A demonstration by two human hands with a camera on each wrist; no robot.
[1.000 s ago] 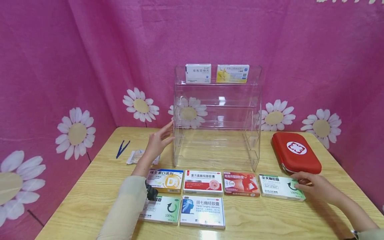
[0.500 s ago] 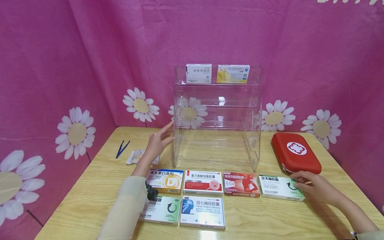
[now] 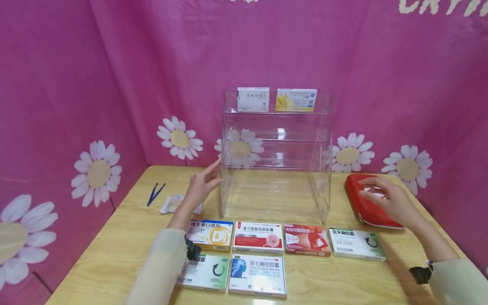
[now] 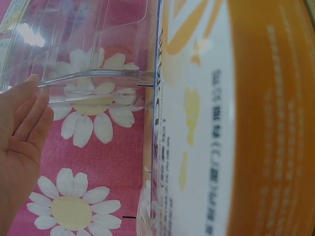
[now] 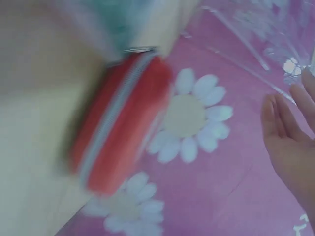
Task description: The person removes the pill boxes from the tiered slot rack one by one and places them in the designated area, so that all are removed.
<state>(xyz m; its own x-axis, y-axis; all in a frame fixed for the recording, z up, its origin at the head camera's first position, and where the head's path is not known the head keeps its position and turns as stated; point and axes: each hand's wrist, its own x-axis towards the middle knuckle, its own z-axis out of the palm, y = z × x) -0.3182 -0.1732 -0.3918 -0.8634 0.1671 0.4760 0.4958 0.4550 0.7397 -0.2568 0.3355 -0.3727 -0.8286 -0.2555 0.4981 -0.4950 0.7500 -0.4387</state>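
Note:
My left hand (image 3: 202, 185) rests with straight fingers against the left wall of a clear acrylic shelf rack (image 3: 276, 156); its fingers (image 4: 30, 110) show at the rack's edge in the left wrist view. My right hand (image 3: 385, 198) hovers open over the red first-aid case (image 3: 367, 207), holding nothing; its fingers (image 5: 290, 125) and the blurred case (image 5: 118, 123) show in the right wrist view. Two medicine boxes, white (image 3: 253, 99) and yellow (image 3: 296, 99), stand on the top tier. Several medicine boxes lie in two rows at the table's front, among them a green-and-white box (image 3: 356, 244) at the right end.
Blue tweezers (image 3: 155, 192) and a clear packet (image 3: 173, 203) lie at the left of the wooden table (image 3: 114, 254). Pink daisy-print cloth (image 3: 114, 84) walls the table on three sides. An orange-and-white box (image 4: 231, 118) fills the left wrist view.
My right hand has lifted off the green-and-white box and moved back and up over the red case. The left hand stays on the rack. The camera has tilted slightly.

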